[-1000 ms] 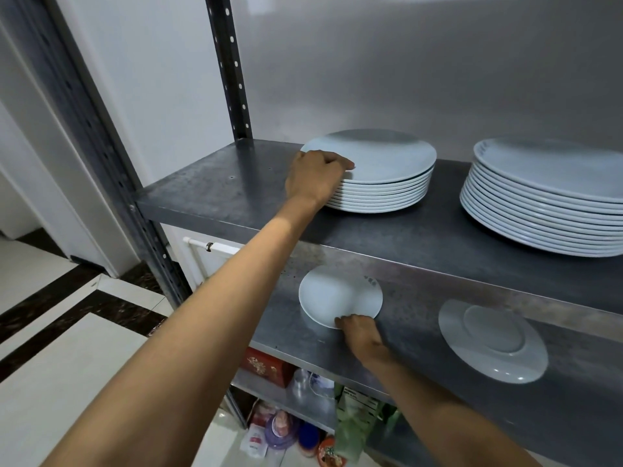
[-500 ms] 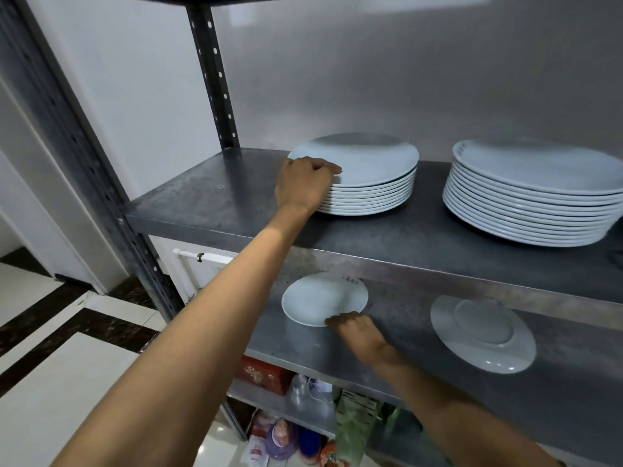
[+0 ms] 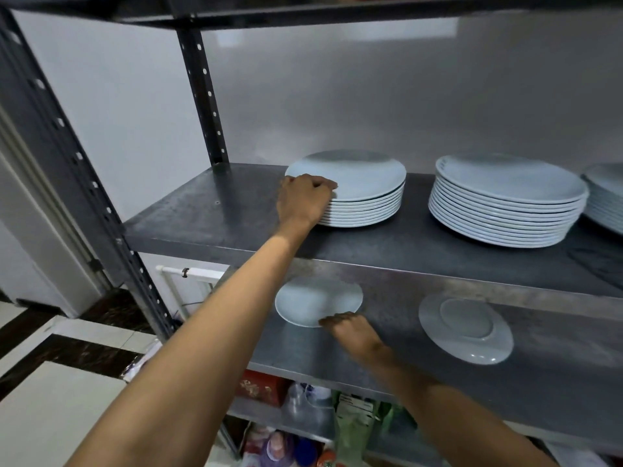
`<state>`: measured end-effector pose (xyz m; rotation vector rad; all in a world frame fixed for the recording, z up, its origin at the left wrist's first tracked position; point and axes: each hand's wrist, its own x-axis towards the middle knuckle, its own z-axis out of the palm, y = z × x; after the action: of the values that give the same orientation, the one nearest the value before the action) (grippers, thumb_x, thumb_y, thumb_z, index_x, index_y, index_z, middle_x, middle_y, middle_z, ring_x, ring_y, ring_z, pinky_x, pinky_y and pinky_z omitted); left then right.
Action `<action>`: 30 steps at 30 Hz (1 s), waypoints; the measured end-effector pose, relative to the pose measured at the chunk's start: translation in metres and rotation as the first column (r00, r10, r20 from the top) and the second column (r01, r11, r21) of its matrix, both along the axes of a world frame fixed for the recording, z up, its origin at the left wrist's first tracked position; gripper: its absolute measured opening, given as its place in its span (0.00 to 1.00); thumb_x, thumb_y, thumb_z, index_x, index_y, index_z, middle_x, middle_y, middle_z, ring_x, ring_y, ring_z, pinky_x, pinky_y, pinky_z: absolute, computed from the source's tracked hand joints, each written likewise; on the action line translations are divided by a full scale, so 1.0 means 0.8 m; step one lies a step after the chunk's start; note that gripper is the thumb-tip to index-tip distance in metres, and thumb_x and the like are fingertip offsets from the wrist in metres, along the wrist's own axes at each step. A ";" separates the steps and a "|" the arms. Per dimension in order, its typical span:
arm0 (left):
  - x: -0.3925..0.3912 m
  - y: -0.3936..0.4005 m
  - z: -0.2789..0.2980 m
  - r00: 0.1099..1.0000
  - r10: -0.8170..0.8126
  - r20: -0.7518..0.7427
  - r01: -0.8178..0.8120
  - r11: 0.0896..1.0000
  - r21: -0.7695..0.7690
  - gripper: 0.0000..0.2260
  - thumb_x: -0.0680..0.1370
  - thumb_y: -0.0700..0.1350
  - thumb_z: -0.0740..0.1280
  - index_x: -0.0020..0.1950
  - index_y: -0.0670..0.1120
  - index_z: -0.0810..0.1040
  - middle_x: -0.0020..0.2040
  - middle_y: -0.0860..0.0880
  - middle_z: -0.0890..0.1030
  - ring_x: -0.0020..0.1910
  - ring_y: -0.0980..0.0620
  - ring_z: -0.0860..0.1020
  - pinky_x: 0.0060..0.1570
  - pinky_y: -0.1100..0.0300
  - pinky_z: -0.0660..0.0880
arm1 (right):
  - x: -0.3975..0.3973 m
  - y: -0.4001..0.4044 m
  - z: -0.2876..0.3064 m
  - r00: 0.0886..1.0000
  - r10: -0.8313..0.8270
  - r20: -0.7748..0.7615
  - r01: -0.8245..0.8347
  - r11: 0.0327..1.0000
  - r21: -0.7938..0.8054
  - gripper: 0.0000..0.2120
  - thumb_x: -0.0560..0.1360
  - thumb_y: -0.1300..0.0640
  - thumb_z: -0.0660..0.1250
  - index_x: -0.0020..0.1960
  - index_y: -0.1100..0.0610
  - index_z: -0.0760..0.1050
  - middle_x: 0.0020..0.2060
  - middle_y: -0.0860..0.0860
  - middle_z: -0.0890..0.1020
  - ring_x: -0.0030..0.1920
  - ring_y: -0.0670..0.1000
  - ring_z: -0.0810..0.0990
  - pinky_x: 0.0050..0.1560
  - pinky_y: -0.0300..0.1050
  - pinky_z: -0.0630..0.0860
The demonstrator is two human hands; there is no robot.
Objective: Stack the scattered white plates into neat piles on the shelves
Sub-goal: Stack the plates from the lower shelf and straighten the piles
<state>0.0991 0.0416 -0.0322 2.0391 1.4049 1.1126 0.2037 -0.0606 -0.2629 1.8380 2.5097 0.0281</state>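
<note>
On the upper shelf (image 3: 202,214) a pile of white plates (image 3: 367,197) stands at the left. My left hand (image 3: 303,200) grips the near left rim of its top plate, which sits slightly askew. On the lower shelf (image 3: 404,332) a small white plate (image 3: 313,301) lies right side up. My right hand (image 3: 350,332) has its fingertips curled over that plate's near right edge. Further right an upturned white plate (image 3: 465,328) lies bottom up.
A taller pile of plates (image 3: 505,203) stands to the right on the upper shelf, and another pile (image 3: 606,200) shows at the frame's edge. A perforated metal upright (image 3: 202,92) rises at the back left. Packets and bottles (image 3: 303,433) crowd the shelves below.
The view has tilted up and shifted, so another shelf overhead and a third pile now show. Both hands stay where they were, on the top plate's rim and the small plate's edge.
</note>
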 end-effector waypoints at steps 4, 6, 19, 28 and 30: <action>0.000 0.000 0.001 1.000 0.011 -0.003 -0.011 1.000 0.006 0.14 0.75 0.52 0.60 0.51 0.59 0.84 0.55 0.60 0.82 0.65 0.52 0.70 0.59 0.59 0.67 | 0.002 0.002 -0.004 1.000 0.006 -0.025 -0.004 0.999 0.054 0.30 0.37 0.60 0.83 0.40 0.51 0.85 0.32 0.47 0.85 0.28 0.47 0.83 0.28 0.37 0.78; 0.000 -0.002 0.001 1.000 0.015 -0.006 -0.015 1.000 0.008 0.13 0.75 0.52 0.60 0.51 0.59 0.84 0.55 0.59 0.82 0.66 0.52 0.69 0.59 0.58 0.67 | 0.003 0.001 -0.004 0.999 0.012 -0.030 -0.010 0.998 0.064 0.30 0.38 0.61 0.83 0.41 0.51 0.85 0.32 0.48 0.85 0.28 0.49 0.83 0.28 0.39 0.78; -0.001 -0.003 0.005 0.999 0.007 -0.033 -0.007 1.000 -0.008 0.15 0.75 0.52 0.59 0.52 0.60 0.83 0.58 0.59 0.81 0.67 0.52 0.67 0.57 0.60 0.65 | -0.014 -0.022 0.057 0.978 0.078 0.192 -0.097 0.991 0.093 0.25 0.71 0.69 0.66 0.68 0.60 0.71 0.59 0.59 0.80 0.57 0.60 0.81 0.55 0.54 0.77; -0.056 -0.018 0.054 0.906 -0.421 -0.042 0.396 0.879 -0.266 0.14 0.81 0.45 0.61 0.65 0.48 0.77 0.60 0.56 0.77 0.60 0.60 0.71 0.59 0.74 0.63 | -0.054 -0.156 0.184 0.918 0.395 0.033 -0.392 0.889 0.239 0.17 0.70 0.62 0.71 0.58 0.57 0.74 0.43 0.52 0.85 0.38 0.51 0.83 0.31 0.40 0.74; -0.079 -0.019 0.059 0.899 -0.435 -0.059 0.414 0.885 -0.216 0.13 0.81 0.42 0.62 0.65 0.47 0.78 0.61 0.54 0.76 0.62 0.58 0.71 0.61 0.71 0.63 | -0.067 -0.179 0.219 0.900 0.437 0.008 -0.415 0.849 0.328 0.19 0.68 0.62 0.72 0.58 0.56 0.75 0.43 0.49 0.85 0.38 0.49 0.83 0.28 0.37 0.73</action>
<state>0.0360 0.0265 0.0151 2.1412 0.9911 0.6581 0.1503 -0.2041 -0.0879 1.3253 3.0621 0.4185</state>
